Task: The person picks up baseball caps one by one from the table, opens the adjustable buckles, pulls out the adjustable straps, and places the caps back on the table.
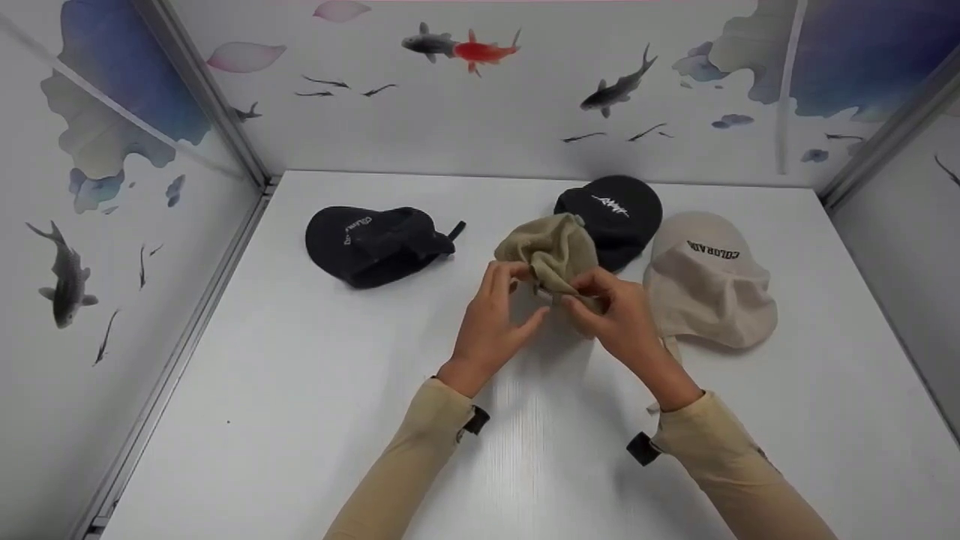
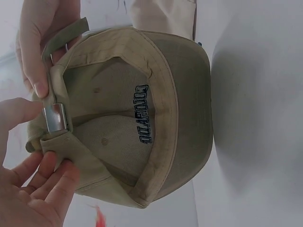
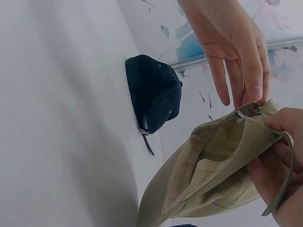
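Note:
An olive-khaki cap (image 1: 551, 251) is held in the air between both hands, brim pointing down toward the table. The left wrist view looks into its back opening, where the COLORADO stitching (image 2: 143, 114) shows from inside. My left hand (image 1: 487, 326) has its thumb at the metal buckle (image 2: 55, 117) and bent fingers on the cap's back edge. Across from it, my right hand (image 1: 619, 311) pinches the back band beside the buckle. The strap's loose end (image 3: 280, 189) hangs by the right hand.
On the white table (image 1: 315, 420) lie a black cap (image 1: 375, 244) at left, another black cap (image 1: 611, 217) behind the hands and a beige COLORADO cap (image 1: 712, 289) at right. Printed panels (image 1: 360, 127) wall in the back and sides.

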Available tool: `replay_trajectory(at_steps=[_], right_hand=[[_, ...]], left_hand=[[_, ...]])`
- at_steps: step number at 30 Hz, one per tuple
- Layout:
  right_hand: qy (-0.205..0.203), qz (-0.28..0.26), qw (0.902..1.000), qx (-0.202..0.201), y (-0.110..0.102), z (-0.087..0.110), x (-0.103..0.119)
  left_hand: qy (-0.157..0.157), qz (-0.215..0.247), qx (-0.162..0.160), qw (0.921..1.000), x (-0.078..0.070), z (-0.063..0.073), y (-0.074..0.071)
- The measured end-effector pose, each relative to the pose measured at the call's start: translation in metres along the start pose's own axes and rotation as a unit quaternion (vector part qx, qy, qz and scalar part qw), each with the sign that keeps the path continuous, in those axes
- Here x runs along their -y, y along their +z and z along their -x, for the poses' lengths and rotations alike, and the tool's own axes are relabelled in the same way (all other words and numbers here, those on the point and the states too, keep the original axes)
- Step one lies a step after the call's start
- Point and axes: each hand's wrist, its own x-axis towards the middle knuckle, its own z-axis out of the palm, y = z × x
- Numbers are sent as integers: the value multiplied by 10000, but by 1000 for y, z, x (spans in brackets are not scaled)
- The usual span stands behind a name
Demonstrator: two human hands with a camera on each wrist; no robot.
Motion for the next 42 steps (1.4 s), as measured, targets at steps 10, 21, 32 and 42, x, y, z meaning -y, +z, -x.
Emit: replay_trajectory(at_steps=[10, 21, 32, 42], right_hand=[[-89, -233, 9996, -102, 5, 1, 2], [2, -563, 9984, -92, 9, 2, 4], [114, -657, 9977, -137, 10, 3, 4], [140, -858, 9961, -114, 12, 4, 2]], left_hand=[[-20, 65, -36, 10000, 1, 1, 7], [-263, 60, -133, 9995, 3, 0, 11], [-410, 77, -198, 9989, 0, -1, 12], [-398, 0, -277, 9988, -1, -1, 13]])
